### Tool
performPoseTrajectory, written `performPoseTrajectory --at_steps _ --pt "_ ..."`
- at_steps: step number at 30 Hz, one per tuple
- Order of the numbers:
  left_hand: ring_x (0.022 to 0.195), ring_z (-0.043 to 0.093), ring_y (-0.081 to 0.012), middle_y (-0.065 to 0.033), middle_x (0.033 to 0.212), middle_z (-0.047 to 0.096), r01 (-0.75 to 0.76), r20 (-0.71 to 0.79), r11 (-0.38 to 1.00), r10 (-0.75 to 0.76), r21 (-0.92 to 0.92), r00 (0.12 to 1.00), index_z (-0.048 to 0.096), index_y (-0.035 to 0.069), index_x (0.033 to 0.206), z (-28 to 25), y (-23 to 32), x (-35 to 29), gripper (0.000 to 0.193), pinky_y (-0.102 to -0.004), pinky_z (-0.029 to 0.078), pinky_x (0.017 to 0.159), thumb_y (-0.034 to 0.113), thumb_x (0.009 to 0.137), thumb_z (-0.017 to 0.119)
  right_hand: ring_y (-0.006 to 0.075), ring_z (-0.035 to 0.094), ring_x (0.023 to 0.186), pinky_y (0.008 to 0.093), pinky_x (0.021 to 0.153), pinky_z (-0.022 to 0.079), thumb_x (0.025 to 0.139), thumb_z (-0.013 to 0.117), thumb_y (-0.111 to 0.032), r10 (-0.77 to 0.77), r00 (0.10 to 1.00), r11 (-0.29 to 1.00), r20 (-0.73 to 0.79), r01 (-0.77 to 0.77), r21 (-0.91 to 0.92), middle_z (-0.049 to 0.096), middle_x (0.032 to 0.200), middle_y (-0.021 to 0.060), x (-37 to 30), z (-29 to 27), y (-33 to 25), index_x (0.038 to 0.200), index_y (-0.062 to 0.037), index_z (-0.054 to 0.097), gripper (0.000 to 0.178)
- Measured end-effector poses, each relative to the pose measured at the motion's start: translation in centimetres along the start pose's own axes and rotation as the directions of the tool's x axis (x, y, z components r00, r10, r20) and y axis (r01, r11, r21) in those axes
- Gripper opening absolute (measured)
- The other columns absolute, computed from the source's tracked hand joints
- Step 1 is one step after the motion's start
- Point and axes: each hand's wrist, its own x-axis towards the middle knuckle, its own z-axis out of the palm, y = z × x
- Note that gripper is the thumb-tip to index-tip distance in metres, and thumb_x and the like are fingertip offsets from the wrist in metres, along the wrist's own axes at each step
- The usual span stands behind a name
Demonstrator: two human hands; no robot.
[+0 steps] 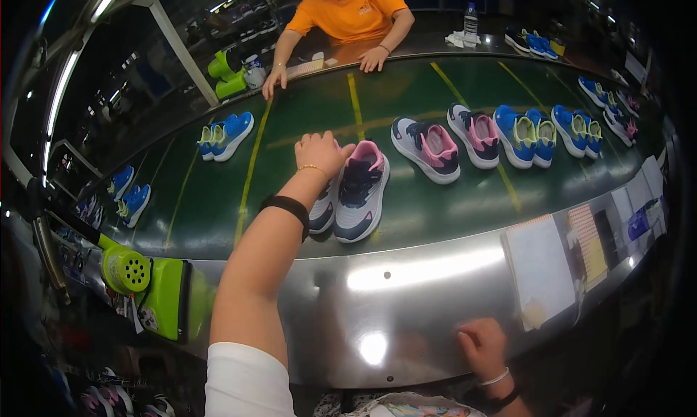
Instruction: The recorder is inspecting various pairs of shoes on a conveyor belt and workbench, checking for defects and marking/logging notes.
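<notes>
My left hand (321, 154) reaches over the green conveyor belt (287, 199), its fingers curled over the heel end of a grey and navy sneaker (322, 212). Most of that sneaker is hidden behind my hand and wrist. Its mate, a grey and navy sneaker with pink lining (361, 199), stands upright close on its right, toe toward me. Lower right, my right hand (484, 348) hovers at or rests on the metal ledge (428, 301); its fingers are curled in, with nothing visible in them.
Two more pink-lined sneakers (428, 152) and several blue sneakers (515, 141) stand on the belt to the right; other blue pairs (229, 135) are leftward. A co-worker in orange (348, 14) leans at the far edge. Papers (537, 264) and a green fan (163, 297) flank the ledge.
</notes>
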Motion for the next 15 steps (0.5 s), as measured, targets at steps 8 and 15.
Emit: performPoseTrajectory --at_steps 8,15 --pt "0.111 0.056 -0.0211 -0.0070 0.114 0.062 0.186 0.300 0.978 -0.205 0.091 0.932 0.054 0.020 0.123 3.8 3.9 2.4 0.042 -0.0468 0.032 0.094 0.032 0.083 0.056 0.0251 0.058 0.069 0.0343 0.064 0.045 0.072 0.067 -0.007 0.041 0.999 0.996 -0.030 -0.038 0.082 0.064 0.074 0.0067 -0.3 0.2 -0.1 0.075 -0.0073 0.064 0.004" --pt "0.104 0.058 -0.0213 0.0013 0.093 0.065 -0.596 -0.312 0.782 0.529 -0.182 0.789 0.055 0.020 0.110 -2.0 2.5 -8.6 0.041 -0.0462 0.025 0.102 0.011 0.072 0.065 0.0255 0.057 0.066 0.0342 0.061 0.045 0.073 0.067 -0.008 0.013 0.999 0.994 -0.035 -0.009 0.104 0.062 0.072 0.0072 -0.9 0.3 0.8 0.076 -0.0063 0.064 0.005"
